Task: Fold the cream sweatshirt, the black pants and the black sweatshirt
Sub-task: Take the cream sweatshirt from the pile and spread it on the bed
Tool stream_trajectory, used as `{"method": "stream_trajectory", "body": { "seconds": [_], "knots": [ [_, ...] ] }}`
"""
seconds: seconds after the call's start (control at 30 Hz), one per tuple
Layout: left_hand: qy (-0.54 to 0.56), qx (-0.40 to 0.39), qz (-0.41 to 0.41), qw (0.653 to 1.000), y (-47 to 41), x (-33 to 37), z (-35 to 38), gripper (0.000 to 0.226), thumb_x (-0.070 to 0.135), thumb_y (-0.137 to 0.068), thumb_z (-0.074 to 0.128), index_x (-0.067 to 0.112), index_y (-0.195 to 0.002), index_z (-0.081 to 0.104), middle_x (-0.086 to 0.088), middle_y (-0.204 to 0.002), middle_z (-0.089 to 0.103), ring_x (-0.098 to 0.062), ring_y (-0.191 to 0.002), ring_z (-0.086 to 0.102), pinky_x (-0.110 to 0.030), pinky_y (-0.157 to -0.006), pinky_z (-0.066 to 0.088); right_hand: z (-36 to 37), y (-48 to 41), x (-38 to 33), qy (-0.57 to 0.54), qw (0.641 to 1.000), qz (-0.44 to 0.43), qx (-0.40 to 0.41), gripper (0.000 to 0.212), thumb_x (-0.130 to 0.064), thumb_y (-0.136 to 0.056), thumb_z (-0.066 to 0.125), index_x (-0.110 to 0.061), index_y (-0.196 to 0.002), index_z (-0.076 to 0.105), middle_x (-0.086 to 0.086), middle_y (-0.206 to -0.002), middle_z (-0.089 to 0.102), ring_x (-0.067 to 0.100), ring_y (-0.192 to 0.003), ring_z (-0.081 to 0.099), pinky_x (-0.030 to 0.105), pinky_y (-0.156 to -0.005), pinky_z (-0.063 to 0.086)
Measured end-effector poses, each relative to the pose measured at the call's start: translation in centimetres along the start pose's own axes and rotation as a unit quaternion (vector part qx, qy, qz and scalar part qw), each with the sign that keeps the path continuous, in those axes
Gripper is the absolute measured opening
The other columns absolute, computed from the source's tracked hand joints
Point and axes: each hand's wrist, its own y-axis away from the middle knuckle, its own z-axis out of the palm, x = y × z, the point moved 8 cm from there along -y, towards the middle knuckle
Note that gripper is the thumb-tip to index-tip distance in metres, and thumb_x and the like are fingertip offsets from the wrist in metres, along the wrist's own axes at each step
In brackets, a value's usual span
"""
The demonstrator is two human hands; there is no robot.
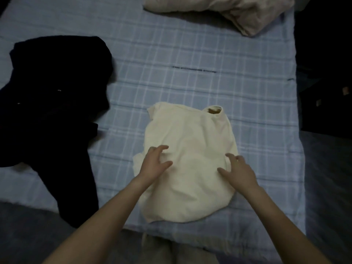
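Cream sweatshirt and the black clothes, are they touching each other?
Apart. The head view shows a strip of blue checked sheet lying bare between the cream sweatshirt and the black clothes.

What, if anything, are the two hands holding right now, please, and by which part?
Nothing is held: the left hand and right hand are open, fingers spread, over the cream fabric sweatshirt, without any grip.

Bed (276, 141), blue checked sheet (190, 54). On it: cream sweatshirt (190, 141) near centre, heap of black clothing (57, 92) at left, beige pillow (228, 8) at far edge.
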Motion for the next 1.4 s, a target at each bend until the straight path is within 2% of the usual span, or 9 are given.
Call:
{"method": "stream_trajectory", "body": {
  "seconds": [0.2,0.43,0.57,0.73,0.87,1.07,1.17,1.27,1.4],
  "knots": [
    [-0.019,0.003,0.096,0.995,-8.9,8.5,2.2,0.056,0.022,-0.080,0.077,0.023,-0.131,0.056,-0.004,-0.124,0.054,-0.015,-0.112,0.054,-0.015,-0.089,0.034,-3.2,-8.3,1.2,-0.247,0.964,0.020,0.101,0.058,-0.034,-0.094,0.062,-0.020,-0.146,0.039,0.012,-0.146,0.039,0.030,-0.122,0.051,0.036,-0.099,0.040],
    [-0.078,-0.087,0.160,0.980,-17.0,15.8,10.1,0.068,0.024,-0.078,0.078,0.024,-0.139,0.048,-0.008,-0.134,0.051,-0.021,-0.125,0.046,-0.025,-0.103,0.034,2.5,-11.6,7.3,-0.324,0.940,0.105,0.007,0.069,-0.039,-0.090,0.066,-0.031,-0.150,0.034,0.011,-0.145,0.047,0.034,-0.130,0.045,0.042,-0.107,0.038],
    [-0.186,-0.092,0.193,0.959,-18.8,16.9,12.7,0.071,0.030,-0.080,0.076,0.020,-0.143,0.045,-0.002,-0.145,0.051,-0.028,-0.130,0.046,-0.037,-0.109,0.033,2.6,-10.9,7.8,-0.406,0.910,0.080,0.012,0.063,-0.016,-0.086,0.073,-0.029,-0.141,0.046,0.004,-0.135,0.056,0.027,-0.118,0.057,0.040,-0.101,0.046],
    [-0.063,-0.116,0.150,0.980,-17.8,16.2,10.5,0.062,0.039,-0.072,0.066,0.036,-0.133,0.053,0.015,-0.133,0.058,-0.015,-0.123,0.055,-0.044,-0.105,0.042,-1.4,-8.9,6.7,-0.537,0.841,0.036,0.049,0.059,0.004,-0.086,0.064,-0.029,-0.135,0.055,-0.005,-0.140,0.054,0.014,-0.126,0.053,0.030,-0.105,0.045],
    [0.028,-0.123,0.138,0.982,-15.9,18.3,6.3,0.051,0.023,-0.082,0.068,0.023,-0.132,0.058,0.007,-0.127,0.063,-0.013,-0.116,0.059,-0.027,-0.101,0.045,-6.9,-6.5,6.9,-0.579,0.809,0.006,0.100,0.055,0.008,-0.084,0.062,-0.028,-0.125,0.064,-0.017,-0.130,0.061,0.004,-0.122,0.056,0.019,-0.100,0.047],
    [0.033,-0.145,0.140,0.979,-14.0,19.8,4.0,0.044,0.020,-0.086,0.074,0.030,-0.127,0.061,-0.006,-0.106,0.069,-0.020,-0.091,0.066,-0.026,-0.079,0.052,-11.4,-5.3,6.2,-0.501,0.858,-0.073,0.088,0.053,-0.005,-0.086,0.072,-0.028,-0.132,0.059,-0.026,-0.130,0.056,-0.012,-0.117,0.053,0.003,-0.086,0.043],
    [0.036,-0.102,0.095,0.990,-13.9,18.8,4.0,0.047,0.023,-0.081,0.079,0.033,-0.123,0.060,-0.004,-0.090,0.064,-0.015,-0.078,0.061,-0.024,-0.072,0.048,-9.7,-6.2,5.5,-0.502,0.864,-0.039,0.016,0.054,-0.023,-0.082,0.078,-0.043,-0.128,0.060,-0.026,-0.130,0.055,-0.010,-0.116,0.052,0.012,-0.091,0.043],
    [0.076,-0.123,0.011,0.989,-14.2,17.6,4.1,0.059,0.020,-0.078,0.080,0.037,-0.129,0.054,-0.003,-0.108,0.064,-0.017,-0.097,0.063,-0.028,-0.083,0.053,-9.1,-7.0,5.2,-0.539,0.841,-0.015,-0.035,0.051,-0.022,-0.081,0.078,-0.047,-0.123,0.064,-0.017,-0.135,0.057,0.008,-0.124,0.053,0.033,-0.106,0.042],
    [0.106,-0.162,0.043,0.980,-14.4,20.8,3.5,0.064,0.006,-0.071,0.077,0.024,-0.131,0.058,0.000,-0.121,0.066,-0.017,-0.116,0.062,-0.017,-0.081,0.051,-12.4,-6.8,4.8,-0.538,0.841,-0.041,0.030,0.056,-0.008,-0.083,0.073,-0.041,-0.128,0.062,-0.013,-0.142,0.052,0.008,-0.131,0.047,0.027,-0.108,0.038]
  ]
}}
